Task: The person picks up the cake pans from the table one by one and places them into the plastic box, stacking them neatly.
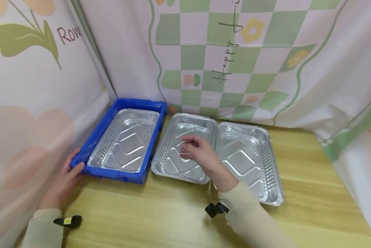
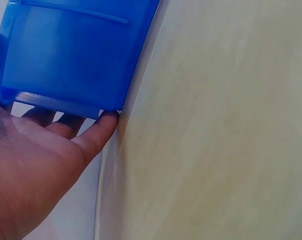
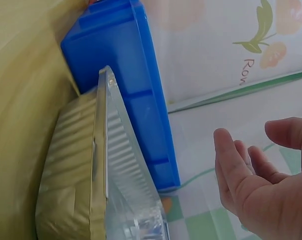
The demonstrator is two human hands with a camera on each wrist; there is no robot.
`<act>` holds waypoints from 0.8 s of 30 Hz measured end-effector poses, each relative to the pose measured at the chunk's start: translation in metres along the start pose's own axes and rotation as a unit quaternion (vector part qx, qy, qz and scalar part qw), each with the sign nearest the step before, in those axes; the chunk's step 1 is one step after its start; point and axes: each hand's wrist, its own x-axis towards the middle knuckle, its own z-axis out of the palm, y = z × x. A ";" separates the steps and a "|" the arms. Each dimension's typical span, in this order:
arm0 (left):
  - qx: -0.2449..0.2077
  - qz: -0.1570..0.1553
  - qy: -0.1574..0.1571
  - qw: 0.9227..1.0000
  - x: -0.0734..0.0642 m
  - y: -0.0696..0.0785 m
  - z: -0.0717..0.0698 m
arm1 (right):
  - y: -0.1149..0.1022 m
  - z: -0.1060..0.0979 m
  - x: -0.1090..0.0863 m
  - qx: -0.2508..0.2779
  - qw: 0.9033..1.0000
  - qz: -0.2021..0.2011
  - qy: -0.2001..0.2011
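At the near left corner of a blue plastic tray [image 1: 93,171], my left hand [image 1: 68,177] grips the rim, its thumb over the front edge. The left wrist view shows fingers [image 2: 93,135] curled against the outside of the blue wall [image 2: 66,55]. Inside the tray lies a rectangular foil pan [image 1: 132,144]. My right hand [image 1: 201,155] hovers above a middle foil pan [image 1: 168,165], holding nothing. In the right wrist view its fingers [image 3: 236,175] are loosely bent, with the thumb apart from them.
A third foil pan [image 1: 241,158] sits to the right, right beside the middle one. All stand on a wooden table [image 1: 316,203]. Patterned curtains hang behind [image 1: 194,58] and along the left side [image 1: 27,103]. Each sleeve carries a black wrist strap [image 1: 68,221].
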 end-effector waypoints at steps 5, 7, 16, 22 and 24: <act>0.001 0.001 -0.001 1.000 0.000 0.000 0.000 | -0.003 -0.016 -0.008 -0.002 1.000 0.007 0.010; 0.001 0.000 0.002 1.000 -0.001 0.002 0.000 | -0.002 -0.023 -0.009 -0.010 1.000 0.010 0.013; -0.008 0.009 -0.008 1.000 0.002 -0.001 -0.001 | 0.002 -0.054 -0.017 -0.009 1.000 0.004 0.022; -0.008 0.006 -0.013 1.000 0.003 -0.003 -0.003 | 0.005 -0.082 -0.029 -0.031 0.999 0.009 0.037; -0.007 0.006 -0.011 1.000 0.002 -0.002 -0.004 | 0.006 -0.093 -0.033 -0.039 0.998 0.011 0.043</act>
